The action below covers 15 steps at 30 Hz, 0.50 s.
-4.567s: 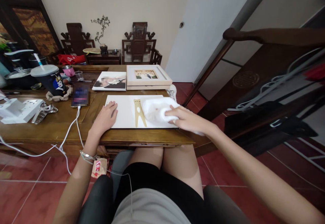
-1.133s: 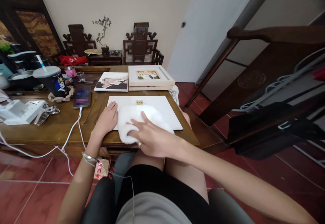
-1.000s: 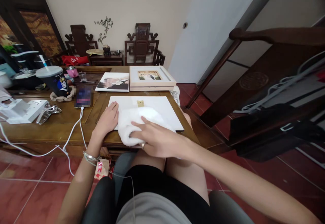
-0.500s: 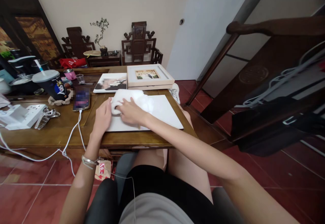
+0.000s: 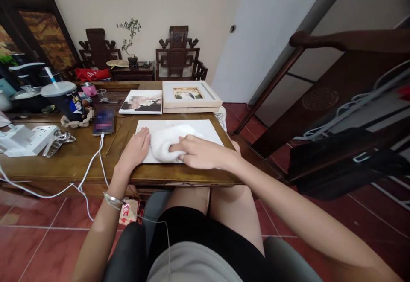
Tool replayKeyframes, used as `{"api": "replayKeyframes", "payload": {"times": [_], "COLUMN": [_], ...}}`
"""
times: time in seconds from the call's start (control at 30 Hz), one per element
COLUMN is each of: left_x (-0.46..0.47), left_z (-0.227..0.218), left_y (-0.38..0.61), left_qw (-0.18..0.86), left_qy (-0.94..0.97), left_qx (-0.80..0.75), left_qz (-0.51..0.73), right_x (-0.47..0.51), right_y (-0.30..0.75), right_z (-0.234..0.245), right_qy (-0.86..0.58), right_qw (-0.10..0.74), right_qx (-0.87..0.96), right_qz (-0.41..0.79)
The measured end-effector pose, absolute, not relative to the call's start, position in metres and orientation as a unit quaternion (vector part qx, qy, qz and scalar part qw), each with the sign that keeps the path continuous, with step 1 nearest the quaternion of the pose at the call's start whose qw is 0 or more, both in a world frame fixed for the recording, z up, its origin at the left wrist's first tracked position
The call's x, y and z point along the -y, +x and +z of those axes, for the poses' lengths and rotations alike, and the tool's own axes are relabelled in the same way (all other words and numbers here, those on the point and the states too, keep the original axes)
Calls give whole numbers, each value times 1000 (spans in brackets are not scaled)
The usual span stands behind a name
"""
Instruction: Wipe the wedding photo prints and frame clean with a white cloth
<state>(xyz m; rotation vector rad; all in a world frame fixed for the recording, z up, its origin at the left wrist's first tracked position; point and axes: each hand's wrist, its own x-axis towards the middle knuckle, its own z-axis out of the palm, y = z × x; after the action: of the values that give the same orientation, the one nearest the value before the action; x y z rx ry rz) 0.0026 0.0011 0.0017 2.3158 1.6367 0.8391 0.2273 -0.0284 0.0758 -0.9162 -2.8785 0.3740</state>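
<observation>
Black shorts [image 5: 198, 235] and bare knees fill the near edge of the view, tucked under the front rail of a wooden table [image 5: 73, 164], so the person sits close enough to work with bent arms. The left wrist, wearing a silver bracelet [image 5: 111, 198], leads up to the left hand [image 5: 136, 147], which lies flat and open, palm down, on the left edge of a white board [image 5: 209, 129]; it grips nothing and seems placed there to pin the board against sliding. Just beside it, the right hand [image 5: 201, 154] rests on a white cloth [image 5: 165, 141] with its fingers stretched out and pressed into the bunched fabric rather than curled around it, a hold suited to pushing the cloth across the surface. The cloth sits on the board's near left part, touching both hands, and the board lies square to the table's front edge. Left of the board, a white cable [image 5: 94, 160] runs off the table edge from a phone [image 5: 103, 121] laid out of the way. Farther back, a photo print [image 5: 142, 101] and a framed picture [image 5: 188, 95] lie side by side, flat and face up. A lidded cup [image 5: 64, 100] stands at far left, and carved chairs [image 5: 177, 56] line the wall.
</observation>
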Motion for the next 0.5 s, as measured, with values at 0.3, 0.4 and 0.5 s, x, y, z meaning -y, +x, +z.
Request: {"api": "replayKeyframes", "payload": {"times": [0.3,0.4,0.5], "left_x": [-4,-3,-3], "left_z": [0,3,4], "left_y": [0,0,-1], "left_qw": [71,72,68], "left_qy": [796,802,801], "left_qx": [-549,-538,-538], "left_qz": [244,248,252], "right_x": [-53,-63,-65], "right_y": [180,151,134], "right_z": [64,68,69], "right_qy": [-379,-368,-373], "right_qw": [100,107,112], "right_qx": [914,918,917], "right_qz": [104,98,83]}}
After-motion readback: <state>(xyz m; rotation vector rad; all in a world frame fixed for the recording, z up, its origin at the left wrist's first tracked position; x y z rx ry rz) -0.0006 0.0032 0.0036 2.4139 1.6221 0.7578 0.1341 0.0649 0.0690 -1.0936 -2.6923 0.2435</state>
